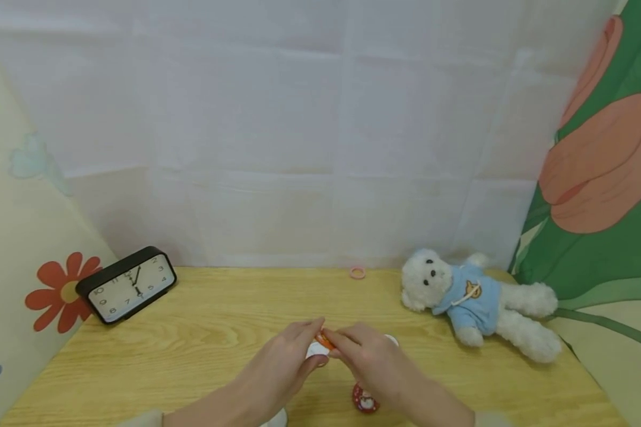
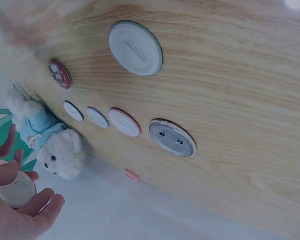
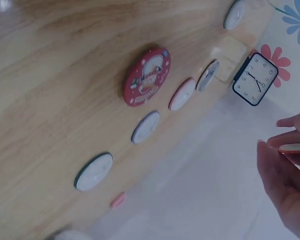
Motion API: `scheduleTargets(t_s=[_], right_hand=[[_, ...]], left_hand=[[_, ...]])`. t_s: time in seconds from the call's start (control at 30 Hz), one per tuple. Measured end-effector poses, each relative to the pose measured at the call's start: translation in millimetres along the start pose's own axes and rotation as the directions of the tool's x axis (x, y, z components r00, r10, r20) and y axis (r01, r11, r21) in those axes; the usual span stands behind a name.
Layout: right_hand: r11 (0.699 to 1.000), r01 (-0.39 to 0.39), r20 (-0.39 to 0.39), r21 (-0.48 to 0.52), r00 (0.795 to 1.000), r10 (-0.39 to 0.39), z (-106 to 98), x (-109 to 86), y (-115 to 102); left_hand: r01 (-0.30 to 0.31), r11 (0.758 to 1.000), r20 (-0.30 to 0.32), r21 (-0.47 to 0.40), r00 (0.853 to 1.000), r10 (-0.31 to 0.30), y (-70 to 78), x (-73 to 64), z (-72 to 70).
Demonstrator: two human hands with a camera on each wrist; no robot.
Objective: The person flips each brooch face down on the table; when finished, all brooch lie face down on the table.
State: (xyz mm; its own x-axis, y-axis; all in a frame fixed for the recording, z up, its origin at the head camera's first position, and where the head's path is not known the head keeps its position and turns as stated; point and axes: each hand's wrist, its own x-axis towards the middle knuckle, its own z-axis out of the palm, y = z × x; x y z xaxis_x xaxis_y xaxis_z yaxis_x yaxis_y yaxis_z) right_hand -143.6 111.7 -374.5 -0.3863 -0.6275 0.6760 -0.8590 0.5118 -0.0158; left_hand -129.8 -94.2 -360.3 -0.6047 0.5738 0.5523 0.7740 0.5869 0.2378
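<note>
Before me in the head view, a round badge (image 1: 316, 350) with a white back and an orange edge is between my two hands. My left hand (image 1: 279, 360) pinches it from the left, thumb below and fingers above. From the other side, fingers of my right hand (image 1: 372, 356) grip its orange edge. In the left wrist view a thin slot line crosses the badge's white face (image 2: 17, 191). A red picture badge (image 1: 365, 398) lies on the table below my right hand. Several white-backed badges (image 2: 124, 122) and a grey-backed badge (image 2: 172, 138) with two holes lie around.
A black-framed clock (image 1: 130, 284) stands at the left on the wooden table (image 1: 219, 308). On the right lies a white teddy bear (image 1: 472, 299) in a blue hoodie. A small pink ring (image 1: 357, 272) is near the back edge, before a white cloth (image 1: 278, 130).
</note>
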Motion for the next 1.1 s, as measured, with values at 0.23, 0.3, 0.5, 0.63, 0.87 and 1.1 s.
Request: scheduleTargets(t_s=[0.23, 0.3, 0.5, 0.63, 0.87, 1.1], right_hand=[[0.958, -0.190, -0.026, 0.215, 0.979, 0.200, 9.0, 0.4, -9.7], [0.900, -0.296, -0.007, 0.320, 0.949, 0.315, 9.9, 2.3, -13.3], [0.640, -0.566, 0.145, 0.519, 0.797, 0.587, 8.7, 4.9, -20.9], [0.530, -0.648, 0.255, 0.546, 0.732, 0.632, 6.1, 4.2, -22.6], [0.508, -0.651, 0.295, 0.564, 0.734, 0.612, 7.2, 0.1, -22.6], [0.728, -0.504, 0.242, 0.465, 0.863, 0.443, 13.8, -11.0, -16.7]], left_hand=[[0.037, 0.999, -0.019, -0.013, 0.999, -0.037, -2.7, -5.8, 7.7], [0.031, 1.000, -0.049, 0.004, 0.998, -0.031, -4.0, -6.9, 10.1], [0.029, 0.999, -0.105, 0.044, 0.994, -0.024, -7.1, -7.2, 14.0], [0.034, 0.997, -0.106, 0.076, 0.994, -0.026, -8.9, -8.0, 14.8], [0.006, 0.998, -0.084, 0.065, 0.996, 0.000, -13.2, -13.3, 15.5], [0.064, 0.998, 0.068, -0.022, 0.996, -0.062, -13.9, -16.8, 12.0]])
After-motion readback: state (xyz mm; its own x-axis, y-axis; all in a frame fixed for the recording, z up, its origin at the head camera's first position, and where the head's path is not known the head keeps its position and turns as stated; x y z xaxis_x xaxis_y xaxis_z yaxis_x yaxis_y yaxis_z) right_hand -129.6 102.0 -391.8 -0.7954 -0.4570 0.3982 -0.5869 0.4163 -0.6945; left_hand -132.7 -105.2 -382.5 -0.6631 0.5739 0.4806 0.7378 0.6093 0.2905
